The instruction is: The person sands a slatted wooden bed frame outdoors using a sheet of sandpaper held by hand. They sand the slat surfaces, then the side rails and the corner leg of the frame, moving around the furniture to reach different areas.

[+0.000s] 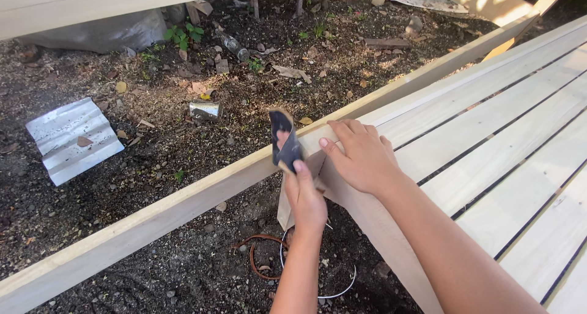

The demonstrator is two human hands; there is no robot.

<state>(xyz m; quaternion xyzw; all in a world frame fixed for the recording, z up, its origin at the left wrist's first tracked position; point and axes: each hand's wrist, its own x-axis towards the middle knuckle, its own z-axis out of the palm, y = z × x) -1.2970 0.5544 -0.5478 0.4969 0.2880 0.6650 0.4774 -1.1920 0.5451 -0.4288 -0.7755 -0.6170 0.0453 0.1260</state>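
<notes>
A bent metal sheet (72, 140) lies on the dirt, with a tin can (204, 110) near it. The left hand (306, 198) has its fingers closed around a dark piece of sandpaper (282, 140), pressing it against the long wooden rail (153, 210). The right hand (361, 155) lies flat and open on the wood, likely to steady it. Pale slats (513, 143) fill the right.

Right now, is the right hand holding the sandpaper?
No, the left hand grips the dark sandpaper; the right hand lies flat on the wooden frame.
</notes>
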